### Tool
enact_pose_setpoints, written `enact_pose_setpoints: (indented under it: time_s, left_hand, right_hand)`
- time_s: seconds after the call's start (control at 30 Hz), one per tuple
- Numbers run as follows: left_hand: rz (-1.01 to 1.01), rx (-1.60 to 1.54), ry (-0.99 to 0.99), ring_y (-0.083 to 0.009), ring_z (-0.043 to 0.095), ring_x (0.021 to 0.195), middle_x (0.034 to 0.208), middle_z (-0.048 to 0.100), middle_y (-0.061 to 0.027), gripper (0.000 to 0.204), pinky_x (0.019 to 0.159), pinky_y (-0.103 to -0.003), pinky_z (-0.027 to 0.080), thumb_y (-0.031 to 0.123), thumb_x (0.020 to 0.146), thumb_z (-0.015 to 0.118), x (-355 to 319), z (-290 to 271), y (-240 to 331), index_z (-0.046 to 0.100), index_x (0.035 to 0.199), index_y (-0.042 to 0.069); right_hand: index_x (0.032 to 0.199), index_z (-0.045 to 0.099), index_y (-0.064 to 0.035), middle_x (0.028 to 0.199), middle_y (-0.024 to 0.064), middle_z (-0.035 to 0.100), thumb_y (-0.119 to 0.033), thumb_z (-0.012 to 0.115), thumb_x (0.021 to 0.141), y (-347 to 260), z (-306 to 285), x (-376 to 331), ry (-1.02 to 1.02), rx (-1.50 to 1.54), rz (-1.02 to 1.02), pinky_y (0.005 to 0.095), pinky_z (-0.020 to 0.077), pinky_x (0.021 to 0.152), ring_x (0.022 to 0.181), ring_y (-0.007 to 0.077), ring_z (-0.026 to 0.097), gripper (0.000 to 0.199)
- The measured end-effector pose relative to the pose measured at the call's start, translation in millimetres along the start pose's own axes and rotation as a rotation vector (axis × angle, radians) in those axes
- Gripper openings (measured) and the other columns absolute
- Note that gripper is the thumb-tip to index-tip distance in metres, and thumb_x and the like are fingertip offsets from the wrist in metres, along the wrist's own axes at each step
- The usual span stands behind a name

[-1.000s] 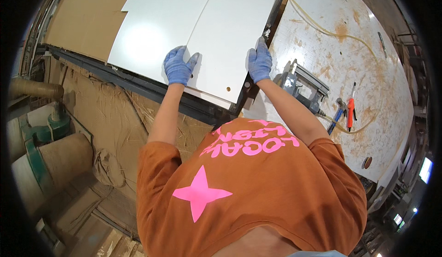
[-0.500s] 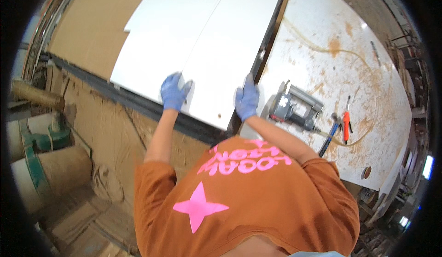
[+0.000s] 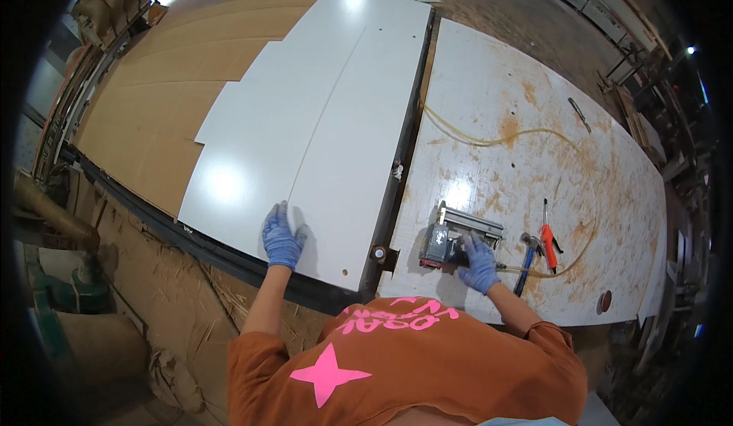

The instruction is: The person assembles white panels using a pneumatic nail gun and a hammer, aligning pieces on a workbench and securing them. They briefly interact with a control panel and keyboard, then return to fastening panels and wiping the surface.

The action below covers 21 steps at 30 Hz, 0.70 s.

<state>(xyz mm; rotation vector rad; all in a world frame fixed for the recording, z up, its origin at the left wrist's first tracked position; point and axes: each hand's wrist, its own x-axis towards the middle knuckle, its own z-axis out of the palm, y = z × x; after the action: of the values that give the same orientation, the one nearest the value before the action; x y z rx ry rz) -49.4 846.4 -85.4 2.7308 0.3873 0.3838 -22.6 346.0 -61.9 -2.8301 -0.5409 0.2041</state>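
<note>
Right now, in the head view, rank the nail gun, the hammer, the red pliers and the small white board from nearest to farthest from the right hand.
1. Nail gun: under the right hand, on the stained table.
2. Hammer: just right of the hand.
3. Red pliers: right again, beside the hammer.
4. Small white board: far left, under the left hand.

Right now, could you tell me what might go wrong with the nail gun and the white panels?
The right hand grips the nail gun while its yellowish air hose loops across the bench; lifting the gun could snag the hammer or pliers. Only the left hand steadies the white panels, so they might slide out of line.
</note>
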Motion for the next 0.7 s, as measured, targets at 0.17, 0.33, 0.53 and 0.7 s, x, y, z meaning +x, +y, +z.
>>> enact_pose_setpoints:
  time_s: [0.17,0.33,0.53,0.7]
  left_hand:
    - [0.27,0.033,-0.215,-0.0442,0.023,0.137,0.146,0.031,-0.0223,0.082,0.113,-0.054,0.014,0.055,0.07,0.069,19,14,110,0.044,0.138,0.016]
    - [0.254,-0.047,-0.245,-0.0423,0.023,0.137,0.147,0.031,-0.0223,0.084,0.114,-0.052,0.014,0.062,0.069,0.067,55,40,169,0.047,0.138,0.019]
    - [0.255,-0.141,-0.193,-0.042,0.025,0.136,0.146,0.034,-0.0202,0.076,0.114,-0.052,0.014,0.059,0.072,0.066,62,49,157,0.051,0.133,0.018]
    - [0.09,-0.14,-0.117,-0.0401,0.028,0.135,0.144,0.037,-0.0191,0.068,0.114,-0.051,0.016,0.052,0.073,0.068,36,31,120,0.054,0.129,0.017]
  right_hand:
    - [0.142,0.033,-0.0072,0.147,0.021,0.031,-0.029,0.073,0.062,-18,24,11,-0.064,-0.12,-0.085,0.0485,0.0363,0.1,0.126,0.0368,0.042,0.093]
    - [0.141,0.035,-0.0068,0.135,0.021,0.046,-0.024,0.074,0.062,-21,31,22,0.015,-0.056,-0.065,0.0458,0.0448,0.09,0.116,0.0368,0.052,0.089]
    - [0.143,0.034,-0.009,0.135,0.0196,0.047,-0.023,0.075,0.061,-15,41,21,-0.043,-0.056,0.019,0.0471,0.0398,0.098,0.119,0.0364,0.05,0.093]
    - [0.142,0.032,-0.0073,0.131,0.0229,0.048,-0.015,0.073,0.06,-17,42,21,-0.055,-0.071,0.015,0.0458,0.0427,0.094,0.117,0.0392,0.05,0.092]
